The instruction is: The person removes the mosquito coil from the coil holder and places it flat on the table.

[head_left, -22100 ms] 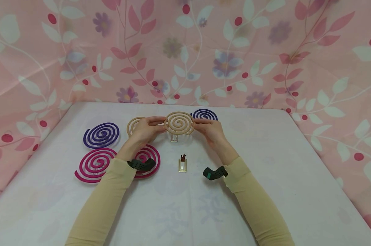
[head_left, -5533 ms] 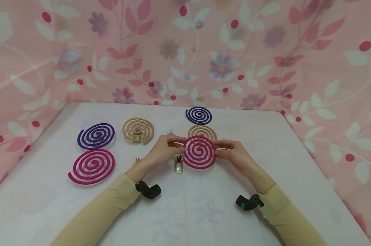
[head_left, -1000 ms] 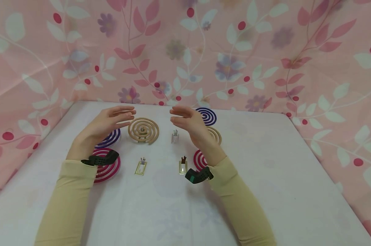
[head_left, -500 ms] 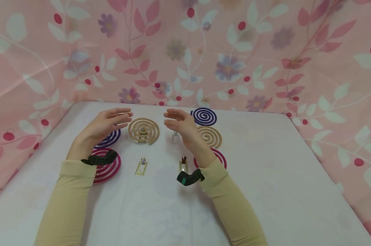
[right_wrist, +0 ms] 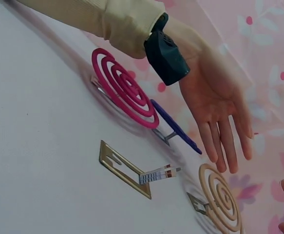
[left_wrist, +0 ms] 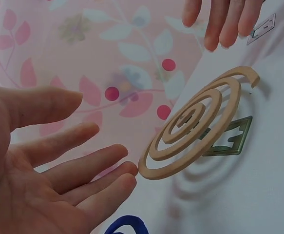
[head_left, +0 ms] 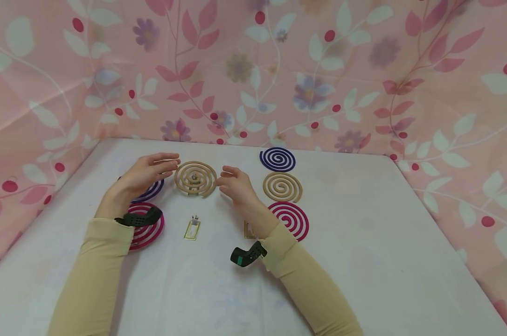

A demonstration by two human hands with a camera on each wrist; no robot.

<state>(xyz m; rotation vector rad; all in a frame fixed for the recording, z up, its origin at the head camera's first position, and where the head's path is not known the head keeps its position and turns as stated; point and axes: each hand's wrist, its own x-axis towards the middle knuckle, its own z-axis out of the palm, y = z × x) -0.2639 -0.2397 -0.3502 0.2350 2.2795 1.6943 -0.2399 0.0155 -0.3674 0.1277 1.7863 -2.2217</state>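
A tan mosquito coil (head_left: 195, 177) is propped on a small metal stand (left_wrist: 228, 146) between the hands, raised over the white table. My left hand (head_left: 142, 176) is left of it, fingers extended and fingertips right at the coil's rim in the left wrist view. My right hand (head_left: 238, 187) hovers at the coil's other side, fingers loosely bent, holding nothing. Below the left hand, a blue coil (right_wrist: 173, 126) and a pink coil (right_wrist: 124, 90) sit on stands, partly covered by the hand and wrist camera in the head view.
On the right lie a blue coil (head_left: 277, 159), a tan coil (head_left: 282, 187) and a pink coil (head_left: 288, 220) in a column. Two bare metal stands, one (head_left: 192, 229) near the middle and one (head_left: 249, 230) partly behind the right wrist, lie on the table. Patterned pink cloth (head_left: 245, 70) hangs behind.
The pink coil held by both hands 5.5 seconds ago now lies at the right. Since then both hands moved left; over the last second the right hand came lower, towards the propped tan coil.
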